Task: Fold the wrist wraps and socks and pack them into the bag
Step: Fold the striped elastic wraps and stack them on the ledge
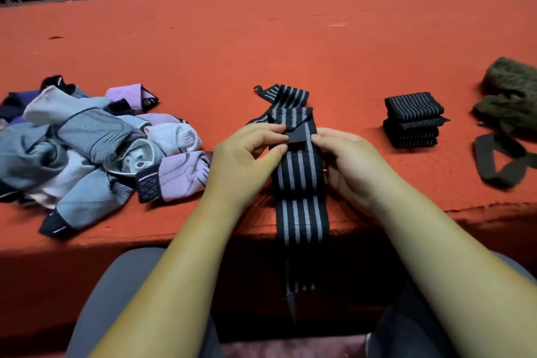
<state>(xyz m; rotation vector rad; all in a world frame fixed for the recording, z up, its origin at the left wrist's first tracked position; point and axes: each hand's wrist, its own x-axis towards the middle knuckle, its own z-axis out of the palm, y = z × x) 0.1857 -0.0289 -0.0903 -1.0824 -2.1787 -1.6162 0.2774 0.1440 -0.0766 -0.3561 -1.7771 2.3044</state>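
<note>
Striped wrist wrap, edges pinched by fingers of left hand and right hand, presumably to square the fold.

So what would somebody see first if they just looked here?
The left hand and right hand pinch a long black-and-grey striped wrist wrap in the middle of the orange-red surface, its end hanging over the near edge. A jumbled pile of socks lies at the left; a stack of folded wraps sits at the right.
</note>
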